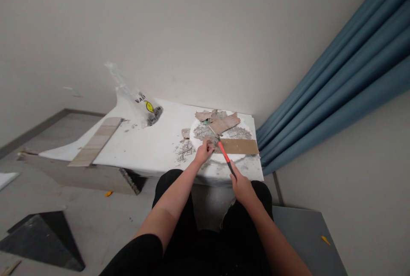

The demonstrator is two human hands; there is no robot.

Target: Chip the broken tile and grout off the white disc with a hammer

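My right hand (242,185) is closed round the black grip of a red-handled hammer (225,153). Its small dark head points away from me, over the left end of a brown cardboard strip (240,146). My left hand (204,152) has its fingers drawn together beside the hammer head; whatever they pinch is too small to make out. Below both hands lies a round white board (194,133) with grey crumbled bits (239,132) on it. Torn brown bark-like pieces (224,122) are heaped at its far side.
A white cloth (153,148) covers the low table. On its left lie a clear plastic bag (137,107) with dark contents and a cardboard piece (100,141). Dark twigs (185,151) lie left of the board. A blue curtain (333,71) hangs right; black panels (45,239) rest on the floor.
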